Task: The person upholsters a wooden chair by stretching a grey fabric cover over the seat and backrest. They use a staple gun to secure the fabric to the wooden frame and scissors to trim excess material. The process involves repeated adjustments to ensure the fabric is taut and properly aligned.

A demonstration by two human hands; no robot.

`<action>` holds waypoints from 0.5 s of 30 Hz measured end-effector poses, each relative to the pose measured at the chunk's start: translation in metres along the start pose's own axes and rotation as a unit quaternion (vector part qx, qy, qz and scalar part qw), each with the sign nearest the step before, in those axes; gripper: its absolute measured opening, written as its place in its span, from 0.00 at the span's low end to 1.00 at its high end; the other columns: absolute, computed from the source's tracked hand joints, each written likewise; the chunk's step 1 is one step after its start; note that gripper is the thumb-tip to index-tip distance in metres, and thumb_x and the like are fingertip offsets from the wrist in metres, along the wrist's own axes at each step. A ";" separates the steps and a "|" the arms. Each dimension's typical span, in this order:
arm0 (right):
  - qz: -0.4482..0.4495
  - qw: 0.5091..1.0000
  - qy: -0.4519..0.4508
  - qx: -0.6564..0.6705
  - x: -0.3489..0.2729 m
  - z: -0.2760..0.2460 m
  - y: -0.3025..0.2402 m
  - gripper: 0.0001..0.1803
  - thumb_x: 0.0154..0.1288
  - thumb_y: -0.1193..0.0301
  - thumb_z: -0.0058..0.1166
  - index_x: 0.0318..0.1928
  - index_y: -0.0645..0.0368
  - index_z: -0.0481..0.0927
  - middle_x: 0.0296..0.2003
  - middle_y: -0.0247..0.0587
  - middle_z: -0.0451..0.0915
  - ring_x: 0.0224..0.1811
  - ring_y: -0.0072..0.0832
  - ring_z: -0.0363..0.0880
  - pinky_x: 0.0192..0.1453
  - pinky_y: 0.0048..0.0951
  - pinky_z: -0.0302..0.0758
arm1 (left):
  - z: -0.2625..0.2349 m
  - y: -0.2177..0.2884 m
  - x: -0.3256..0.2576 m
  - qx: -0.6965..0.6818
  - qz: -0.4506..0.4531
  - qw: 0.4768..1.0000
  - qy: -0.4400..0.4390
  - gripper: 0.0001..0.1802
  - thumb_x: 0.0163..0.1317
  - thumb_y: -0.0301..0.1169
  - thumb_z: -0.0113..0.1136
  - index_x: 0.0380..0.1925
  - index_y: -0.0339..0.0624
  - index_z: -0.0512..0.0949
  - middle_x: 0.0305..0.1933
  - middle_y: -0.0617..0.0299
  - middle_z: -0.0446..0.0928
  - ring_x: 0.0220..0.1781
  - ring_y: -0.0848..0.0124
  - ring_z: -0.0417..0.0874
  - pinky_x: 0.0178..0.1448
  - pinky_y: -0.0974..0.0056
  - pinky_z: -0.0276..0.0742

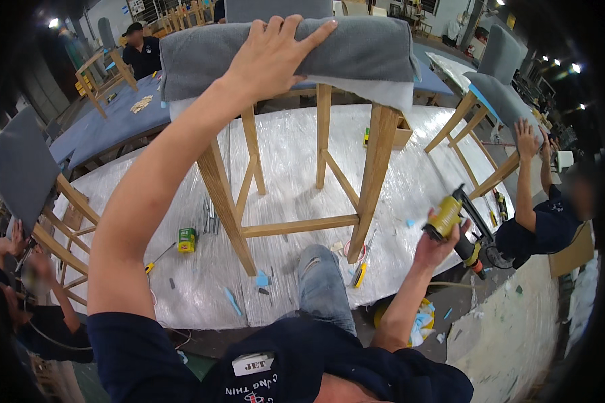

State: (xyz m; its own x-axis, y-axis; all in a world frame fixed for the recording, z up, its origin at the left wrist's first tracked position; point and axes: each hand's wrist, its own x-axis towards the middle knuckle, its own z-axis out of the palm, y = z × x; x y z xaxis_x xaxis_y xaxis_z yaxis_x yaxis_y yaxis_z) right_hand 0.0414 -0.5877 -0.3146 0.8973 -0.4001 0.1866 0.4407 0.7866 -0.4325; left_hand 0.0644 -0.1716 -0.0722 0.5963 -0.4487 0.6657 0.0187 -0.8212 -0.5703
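Big plastic-wrapped white work surface [296,154] carried a pale wooden stool frame with a grey fabric-covered seat pad [289,57], standing upright, legs on the wrap, one front leg just beside the person's raised denim knee [323,282].

Left hand [272,57] lay flat on top of the grey pad, fingers spread, palm pressing down: no closed grip, just weight on it. Right hand [433,245] was closed around the yellow-and-black pneumatic stapler [457,218], held out to the right, well apart from the stool (nose not on the fabric).

To do this well, in my judgement: keep the palm load centred so the frame didn't rock, pull the loose white lining at the pad's right edge taut before any staple, bring the stapler nose square to the underside rail, keep left fingers off the firing line.

Smaller stuff on the wrap: green-yellow staple box [187,239], yellow-handled screwdriver [160,258], blue scraps near the leg. Co-worker on the right [541,221] held another stool's leg.
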 end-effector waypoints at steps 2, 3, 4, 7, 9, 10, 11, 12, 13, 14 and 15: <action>-0.025 0.993 -0.105 -0.052 -0.009 0.033 0.023 0.23 0.71 0.72 0.49 0.63 0.38 0.64 0.69 0.43 0.66 0.70 0.45 0.68 0.71 0.63 0.65 | -0.010 0.005 -0.001 -0.016 -0.012 0.999 -0.029 0.59 0.52 0.45 0.76 0.78 0.68 0.47 0.64 0.49 0.68 0.59 0.57 0.71 0.56 0.53 0.66; -0.029 0.986 -0.149 -0.064 -0.016 0.047 0.037 0.20 0.70 0.75 0.49 0.58 0.41 0.67 0.69 0.42 0.66 0.70 0.46 0.66 0.72 0.59 0.66 | -0.012 0.005 -0.001 -0.012 -0.016 1.000 -0.022 0.59 0.52 0.43 0.76 0.78 0.68 0.47 0.63 0.49 0.68 0.58 0.57 0.72 0.56 0.53 0.66; -0.053 0.982 -0.151 -0.099 -0.021 0.063 0.048 0.19 0.66 0.78 0.53 0.53 0.43 0.70 0.69 0.44 0.66 0.71 0.45 0.65 0.73 0.54 0.67 | -0.012 0.008 -0.002 -0.014 -0.019 1.000 -0.016 0.58 0.52 0.41 0.76 0.78 0.68 0.48 0.63 0.49 0.68 0.58 0.57 0.72 0.56 0.53 0.66; -0.127 0.941 -0.272 -0.157 -0.047 0.116 0.086 0.17 0.57 0.84 0.56 0.40 0.48 0.68 0.63 0.50 0.69 0.70 0.42 0.65 0.76 0.47 0.60 | -0.016 0.014 -0.010 0.001 -0.016 1.000 -0.016 0.57 0.52 0.34 0.73 0.78 0.68 0.49 0.62 0.49 0.69 0.57 0.57 0.72 0.56 0.52 0.66; -0.183 0.892 -0.350 -0.219 -0.054 0.138 0.104 0.18 0.56 0.85 0.58 0.39 0.50 0.67 0.61 0.50 0.71 0.68 0.40 0.66 0.74 0.44 0.60 | -0.022 0.015 -0.008 0.007 -0.010 1.000 -0.008 0.56 0.52 0.29 0.71 0.78 0.68 0.49 0.62 0.49 0.69 0.56 0.57 0.72 0.56 0.52 0.66; -0.214 0.860 -0.386 -0.257 -0.057 0.149 0.108 0.18 0.55 0.85 0.58 0.38 0.51 0.67 0.60 0.49 0.72 0.66 0.39 0.67 0.72 0.43 0.61 | -0.025 0.018 -0.009 0.005 -0.011 1.000 -0.004 0.56 0.51 0.28 0.70 0.78 0.68 0.50 0.62 0.49 0.69 0.56 0.57 0.72 0.56 0.52 0.66; -0.208 0.852 -0.395 -0.274 -0.064 0.157 0.114 0.17 0.55 0.85 0.59 0.37 0.52 0.68 0.59 0.49 0.73 0.65 0.39 0.69 0.71 0.43 0.61 | -0.027 0.019 -0.012 0.004 -0.012 1.000 -0.001 0.56 0.51 0.26 0.69 0.78 0.68 0.50 0.62 0.49 0.69 0.55 0.57 0.73 0.56 0.53 0.66; -0.203 0.844 -0.403 -0.291 -0.070 0.165 0.120 0.16 0.55 0.85 0.60 0.35 0.53 0.69 0.57 0.49 0.74 0.64 0.39 0.70 0.70 0.42 0.62 | -0.028 0.019 -0.012 0.004 -0.012 1.000 0.001 0.56 0.51 0.26 0.69 0.78 0.68 0.50 0.62 0.49 0.69 0.55 0.57 0.72 0.55 0.53 0.66; -0.206 0.836 -0.412 -0.297 -0.075 0.176 0.122 0.15 0.54 0.84 0.61 0.33 0.54 0.70 0.56 0.49 0.76 0.61 0.40 0.73 0.70 0.43 0.63 | -0.030 0.019 -0.013 0.005 -0.011 1.000 0.003 0.56 0.51 0.26 0.69 0.78 0.68 0.50 0.62 0.49 0.68 0.54 0.57 0.72 0.55 0.53 0.66; -0.228 0.819 -0.415 -0.325 -0.077 0.179 0.128 0.14 0.53 0.85 0.61 0.34 0.54 0.72 0.55 0.49 0.76 0.60 0.40 0.74 0.69 0.42 0.63 | -0.031 0.022 -0.014 0.001 -0.011 1.000 0.005 0.56 0.51 0.26 0.69 0.78 0.68 0.50 0.62 0.50 0.68 0.54 0.57 0.72 0.55 0.53 0.66; -0.210 0.815 -0.422 -0.337 -0.082 0.184 0.130 0.14 0.52 0.85 0.61 0.34 0.54 0.72 0.55 0.49 0.77 0.59 0.40 0.74 0.68 0.42 0.64 | -0.033 0.024 -0.015 0.003 -0.015 1.000 0.008 0.56 0.51 0.25 0.68 0.78 0.68 0.51 0.62 0.49 0.68 0.54 0.57 0.72 0.54 0.53 0.65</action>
State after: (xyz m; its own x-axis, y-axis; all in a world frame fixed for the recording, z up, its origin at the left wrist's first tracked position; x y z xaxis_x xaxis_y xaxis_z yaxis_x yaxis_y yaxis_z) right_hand 0.0298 -0.3657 -0.2243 0.4953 0.1223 0.8601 0.8539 0.1140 -0.5079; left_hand 0.0295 -0.1956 -0.0800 0.5832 -0.4297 0.6893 0.0410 -0.8320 -0.5533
